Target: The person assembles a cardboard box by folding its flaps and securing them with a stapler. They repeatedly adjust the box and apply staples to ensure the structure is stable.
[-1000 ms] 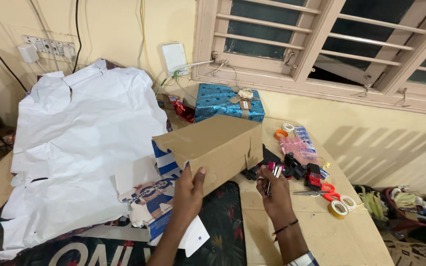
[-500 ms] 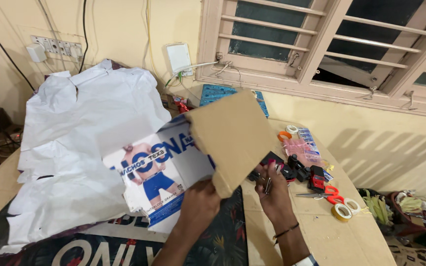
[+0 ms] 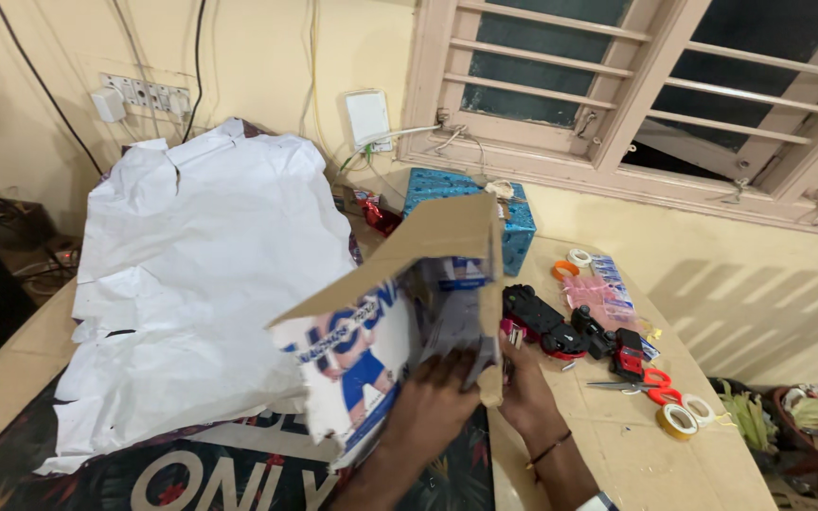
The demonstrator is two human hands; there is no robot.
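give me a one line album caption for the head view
Both hands, left hand and right hand, tilt an open cardboard box beside white wrapping paper.

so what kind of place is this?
Likely a room in a home, used for gift wrapping: barred window above a table with a wrapped blue box, tape rolls, scissors and white paper.

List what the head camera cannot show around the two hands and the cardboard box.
- Left hand: fingertips hidden inside the cardboard box.
- Right hand: fingers hidden behind the box's edge, so its grip cannot be told.
- Box contents: mostly covered by the raised flap.
- Blue gift box: front hidden by the flap.
- Toy cars: too small to tell details.
- Both forearms: cut off by the bottom edge.
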